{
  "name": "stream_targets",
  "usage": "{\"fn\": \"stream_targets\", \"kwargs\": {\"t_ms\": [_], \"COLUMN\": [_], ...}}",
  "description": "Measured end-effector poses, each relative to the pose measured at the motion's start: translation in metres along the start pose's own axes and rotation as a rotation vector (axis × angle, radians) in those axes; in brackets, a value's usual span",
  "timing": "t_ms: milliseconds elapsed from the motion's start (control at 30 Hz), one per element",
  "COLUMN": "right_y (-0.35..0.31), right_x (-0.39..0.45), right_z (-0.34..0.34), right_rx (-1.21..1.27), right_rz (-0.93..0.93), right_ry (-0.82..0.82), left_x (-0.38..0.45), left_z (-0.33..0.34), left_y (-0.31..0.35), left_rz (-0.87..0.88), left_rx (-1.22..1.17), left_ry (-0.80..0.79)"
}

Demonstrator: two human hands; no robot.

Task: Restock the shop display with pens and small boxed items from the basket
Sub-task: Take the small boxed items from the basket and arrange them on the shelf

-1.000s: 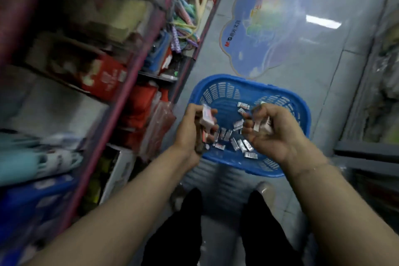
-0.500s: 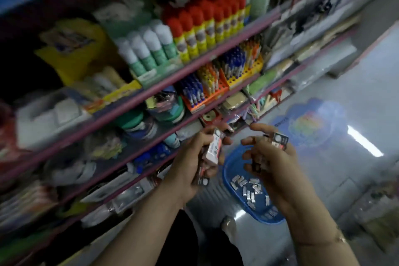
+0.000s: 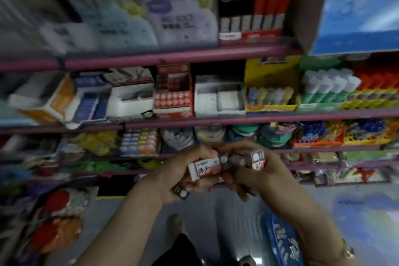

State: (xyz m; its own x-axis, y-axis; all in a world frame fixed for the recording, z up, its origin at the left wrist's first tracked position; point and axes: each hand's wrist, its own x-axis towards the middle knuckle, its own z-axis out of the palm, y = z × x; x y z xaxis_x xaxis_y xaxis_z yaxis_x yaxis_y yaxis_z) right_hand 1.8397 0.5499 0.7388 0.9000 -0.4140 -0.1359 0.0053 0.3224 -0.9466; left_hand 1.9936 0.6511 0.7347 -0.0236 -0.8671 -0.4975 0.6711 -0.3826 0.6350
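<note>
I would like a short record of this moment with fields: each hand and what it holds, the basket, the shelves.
left hand: closed on a white and red box, with more small boxes under the fingers
right hand: closed on a small box, red and white face up
hands: close together in front of the lower shelves
basket: blue, on the floor at lower right, small boxes inside
shelves: pink rails, full of stationery; image blurred
</note>
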Motion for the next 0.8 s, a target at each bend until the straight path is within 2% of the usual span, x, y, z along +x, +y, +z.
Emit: {"fn": "stream_targets", "kwargs": {"t_ms": [67,133,200,333,400,467,600,733,800], "right_y": [0.005,0.011,0.015,0.024,0.027,0.028,0.029,0.03,0.026], "right_x": [0.027,0.053,0.076,0.113,0.127,0.137,0.157,0.187,0.205], "right_z": [0.029,0.054,0.075,0.104,0.116,0.127,0.143,0.155,0.155], "right_rx": [0.108,0.109,0.075,0.086,0.171,0.183,-0.223,-0.899,-1.124], "right_rz": [0.031,0.056,0.083,0.086,0.063,0.056,0.083,-0.133,-0.211], "right_ry": [-0.03,-0.031,0.021,0.305,0.435,0.478,0.365,0.217,0.152], "left_x": [-0.013,-0.025,-0.034,-0.047,-0.054,-0.061,-0.071,-0.067,-0.061], "left_z": [-0.027,-0.052,-0.075,-0.111,-0.126,-0.139,-0.161,-0.177,-0.182], "left_y": [0.015,0.03,0.044,0.068,0.08,0.088,0.096,0.097,0.103], "left_rz": [0.005,0.001,0.014,0.111,0.2,0.273,0.29,0.273,0.295], "left_rx": [-0.037,-0.057,0.033,0.413,0.4,0.407,0.299,0.314,0.346], "left_ry": [0.032,0.085,0.144,0.348,0.362,0.361,0.538,0.7,0.757]}}
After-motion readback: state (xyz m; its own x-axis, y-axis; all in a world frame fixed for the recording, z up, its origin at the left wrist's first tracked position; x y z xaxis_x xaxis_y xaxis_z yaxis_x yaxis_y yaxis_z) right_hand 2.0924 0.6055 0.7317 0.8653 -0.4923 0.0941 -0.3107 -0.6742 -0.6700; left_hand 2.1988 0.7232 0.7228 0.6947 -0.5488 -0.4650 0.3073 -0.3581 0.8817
